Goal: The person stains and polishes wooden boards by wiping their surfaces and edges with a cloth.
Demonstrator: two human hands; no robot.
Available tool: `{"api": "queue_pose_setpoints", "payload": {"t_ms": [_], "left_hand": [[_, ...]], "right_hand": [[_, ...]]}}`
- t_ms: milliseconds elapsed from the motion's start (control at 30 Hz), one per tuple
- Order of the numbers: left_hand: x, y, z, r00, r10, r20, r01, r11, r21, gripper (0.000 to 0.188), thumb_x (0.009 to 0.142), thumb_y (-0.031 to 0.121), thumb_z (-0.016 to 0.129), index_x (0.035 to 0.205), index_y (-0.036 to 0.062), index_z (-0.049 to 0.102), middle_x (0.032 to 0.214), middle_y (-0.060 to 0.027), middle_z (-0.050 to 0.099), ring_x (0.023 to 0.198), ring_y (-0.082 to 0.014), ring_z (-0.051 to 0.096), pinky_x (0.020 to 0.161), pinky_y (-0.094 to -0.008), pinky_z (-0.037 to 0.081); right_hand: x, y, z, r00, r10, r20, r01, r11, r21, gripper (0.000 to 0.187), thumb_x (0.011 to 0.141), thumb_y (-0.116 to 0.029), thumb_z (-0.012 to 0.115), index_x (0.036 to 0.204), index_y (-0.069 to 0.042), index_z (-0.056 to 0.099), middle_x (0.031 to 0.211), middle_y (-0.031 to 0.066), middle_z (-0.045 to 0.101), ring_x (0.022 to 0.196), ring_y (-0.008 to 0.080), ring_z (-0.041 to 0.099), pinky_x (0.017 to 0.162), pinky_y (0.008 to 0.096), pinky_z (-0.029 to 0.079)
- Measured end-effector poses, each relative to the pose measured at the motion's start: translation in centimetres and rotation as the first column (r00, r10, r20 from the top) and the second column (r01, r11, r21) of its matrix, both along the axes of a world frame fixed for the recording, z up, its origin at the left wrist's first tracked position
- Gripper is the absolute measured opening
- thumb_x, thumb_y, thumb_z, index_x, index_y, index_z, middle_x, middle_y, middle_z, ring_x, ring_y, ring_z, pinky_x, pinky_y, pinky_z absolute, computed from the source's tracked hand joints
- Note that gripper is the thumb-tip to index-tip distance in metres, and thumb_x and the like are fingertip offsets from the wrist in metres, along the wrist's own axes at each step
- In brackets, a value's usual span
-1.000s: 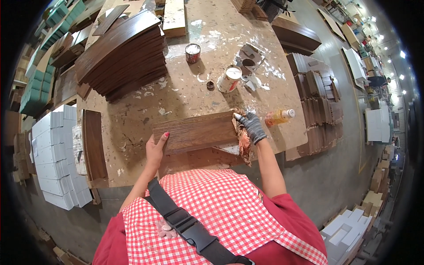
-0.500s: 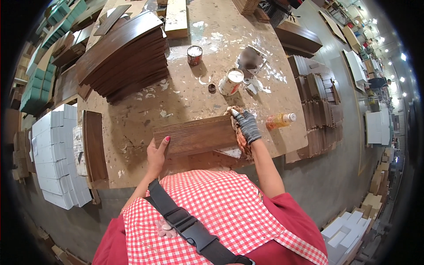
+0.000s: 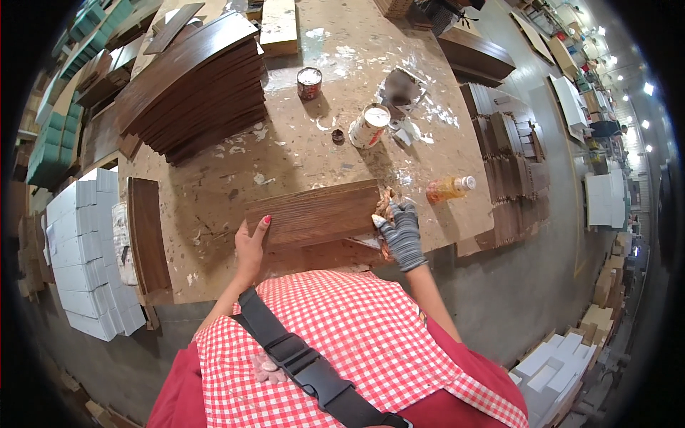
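Now the dark brown rectangular wooden panel point(image 3: 314, 214) lies flat on the stained, speckled workbench point(image 3: 285, 153), between the two hands. The bare left hand point(image 3: 251, 246) rests at the panel's near left corner; its fingers are spread a little, and their tips with red nails press flat on the wood, so this hand grips nothing. The right hand in a grey knitted glove point(image 3: 401, 232) is at the panel's right short end, touching that edge. Its fingers are closed around an orange-brown stained rag point(image 3: 386, 207), which bunches out just above the glove and against the end of the panel.

Beyond the right hand, a little to its right, a clear plastic bottle with amber liquid point(image 3: 449, 189) lies on its side on the bench. Farther ahead of the same hand stands a white paint can point(image 3: 369, 125), with a small dark lid point(image 3: 337, 135) just left of it and a small red tin point(image 3: 309, 83) farther back. Far ahead of the left hand sits a tall stack of dark wooden panels point(image 3: 196, 89). To the left of the left hand a single dark board point(image 3: 148, 235) lies along the bench edge.
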State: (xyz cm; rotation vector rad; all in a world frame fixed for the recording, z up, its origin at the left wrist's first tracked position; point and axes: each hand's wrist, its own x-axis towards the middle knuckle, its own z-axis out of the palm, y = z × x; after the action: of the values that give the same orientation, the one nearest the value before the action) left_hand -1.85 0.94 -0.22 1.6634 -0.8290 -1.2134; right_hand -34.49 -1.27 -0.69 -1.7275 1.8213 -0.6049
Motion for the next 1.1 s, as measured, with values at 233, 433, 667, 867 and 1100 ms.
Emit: {"api": "queue_pose_setpoints", "payload": {"t_ms": [233, 433, 667, 867, 1100], "left_hand": [[1.1, 0.5, -1.5, 0.995, -0.05, -0.082, 0.044, 0.996, -0.073, 0.041, 0.091, 0.027, 0.062, 0.116, -0.005, 0.056, 0.107, -0.0087, 0.064, 0.097, -0.0125, 0.056, 0.088, -0.0248, 0.041], [0.5, 0.5, -0.1, 0.991, -0.046, -0.128, 0.04, 0.998, -0.048, 0.042, 0.091, 0.029, 0.062, 0.114, -0.0053, 0.056, 0.107, -0.0085, 0.064, 0.096, -0.0126, 0.056, 0.088, -0.0252, 0.042], [0.8, 1.1, -0.4, 0.993, 0.011, -0.114, -0.013, 1.0, -0.013, 0.045, 0.09, 0.03, 0.063, 0.116, -0.0056, 0.055, 0.108, -0.0088, 0.064, 0.096, -0.0127, 0.057, 0.087, -0.0255, 0.042], [-0.4, 0.2, 1.3, 0.992, -0.031, -0.123, 0.032, 0.999, 0.006, 0.045, 0.091, 0.029, 0.062, 0.118, -0.0056, 0.054, 0.109, -0.0085, 0.063, 0.096, -0.0129, 0.056, 0.088, -0.0256, 0.042], [0.8, 0.8, -0.8, 0.993, -0.011, -0.121, 0.01, 1.0, -0.014, 0.045, 0.091, 0.028, 0.063, 0.119, -0.0052, 0.054, 0.11, -0.0075, 0.063, 0.099, -0.0121, 0.055, 0.09, -0.0253, 0.041]], "right_hand": [[1.1, -1.6, 1.2, 0.97, -0.117, -0.215, 0.131, 0.99, 0.056, 0.042, 0.079, -0.034, 0.07, 0.099, 0.002, 0.066, 0.094, 0.0222, 0.06, 0.088, 0.0337, 0.058, 0.081, 0.0415, 0.045], [1.5, -2.2, 0.7, 0.947, -0.232, -0.221, 0.233, 0.972, -0.024, 0.038, 0.083, -0.035, 0.065, 0.091, 0.002, 0.066, 0.084, 0.022, 0.062, 0.08, 0.0361, 0.059, 0.075, 0.0427, 0.046], [-1.6, -2.5, 2.5, 0.906, -0.42, 0.053, 0.415, 0.906, 0.087, 0.036, 0.085, -0.031, 0.063, 0.092, 0.005, 0.063, 0.088, 0.0213, 0.062, 0.08, 0.0352, 0.059, 0.075, 0.0394, 0.047], [0.6, -2.9, 1.3, 0.976, -0.13, -0.177, 0.138, 0.99, 0.038, 0.028, 0.082, -0.027, 0.067, 0.095, -0.002, 0.065, 0.091, 0.0193, 0.063, 0.083, 0.0335, 0.059, 0.076, 0.0384, 0.046], [-1.4, -1.1, 0.1, 0.94, -0.252, 0.232, 0.283, 0.953, -0.108, 0.03, 0.084, -0.016, 0.065, 0.11, -0.004, 0.058, 0.095, 0.0164, 0.06, 0.084, 0.0291, 0.059, 0.083, 0.0395, 0.047]]}}
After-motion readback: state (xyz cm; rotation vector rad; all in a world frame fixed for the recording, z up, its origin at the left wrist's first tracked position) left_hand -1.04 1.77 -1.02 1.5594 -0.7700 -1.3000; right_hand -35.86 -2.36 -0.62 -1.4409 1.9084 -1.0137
